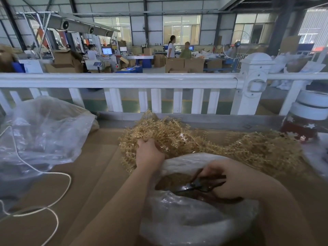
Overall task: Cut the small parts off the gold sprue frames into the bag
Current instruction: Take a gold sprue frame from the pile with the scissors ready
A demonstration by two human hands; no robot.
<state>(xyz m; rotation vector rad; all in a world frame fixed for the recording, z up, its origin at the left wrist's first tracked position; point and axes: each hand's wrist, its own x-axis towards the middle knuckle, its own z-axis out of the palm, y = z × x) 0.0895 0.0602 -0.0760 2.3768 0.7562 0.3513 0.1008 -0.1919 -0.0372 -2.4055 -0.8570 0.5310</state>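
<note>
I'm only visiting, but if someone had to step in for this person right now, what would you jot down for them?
Left hand: reaching into the pile of gold frames at the back of the table, fingers curled into the near edge of it.
Right hand: holding dark scissors over the open mouth of the clear bag.
Done: the bag already holds a layer of small brownish bits.
Left: a large heap of frames is uncut; pull one free, bring it over the bag and snip the parts off.
Another crumpled plastic bag and a white cord lie to the left.
</note>
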